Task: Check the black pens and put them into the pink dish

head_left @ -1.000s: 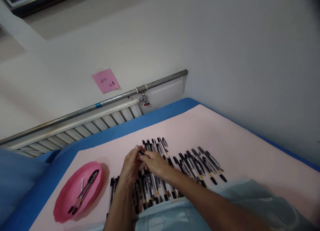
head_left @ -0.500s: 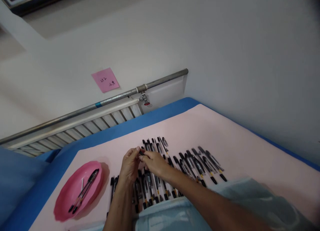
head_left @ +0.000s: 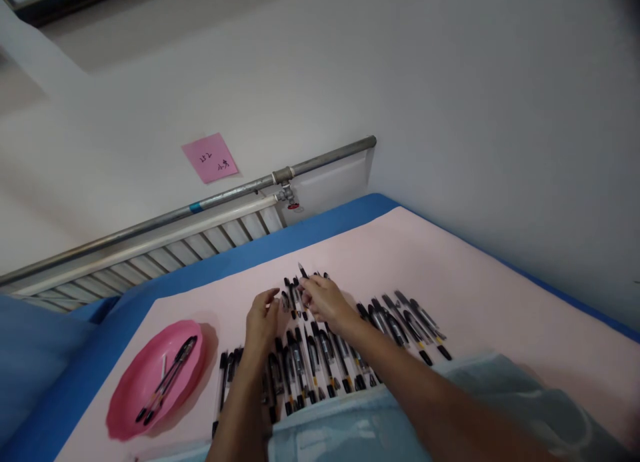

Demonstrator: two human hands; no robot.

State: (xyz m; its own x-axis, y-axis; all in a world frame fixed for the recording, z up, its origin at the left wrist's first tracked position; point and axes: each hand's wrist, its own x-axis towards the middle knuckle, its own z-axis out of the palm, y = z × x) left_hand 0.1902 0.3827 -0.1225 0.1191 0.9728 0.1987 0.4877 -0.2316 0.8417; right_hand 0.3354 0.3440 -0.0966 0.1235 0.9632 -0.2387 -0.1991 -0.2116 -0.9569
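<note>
Black pen (head_left: 303,271) juts ahead of right hand (head_left: 326,302) pinching it; left hand (head_left: 261,321) nearby, unclosed

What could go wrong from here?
1. The right hand grips a pen whose pointed end looks uncapped; it might mark the pink sheet.
2. The right forearm reaches across the closely packed front pens; a low sweep could scatter them.
3. The left hand is open beside the rear pens; it could nudge those askew.
</note>
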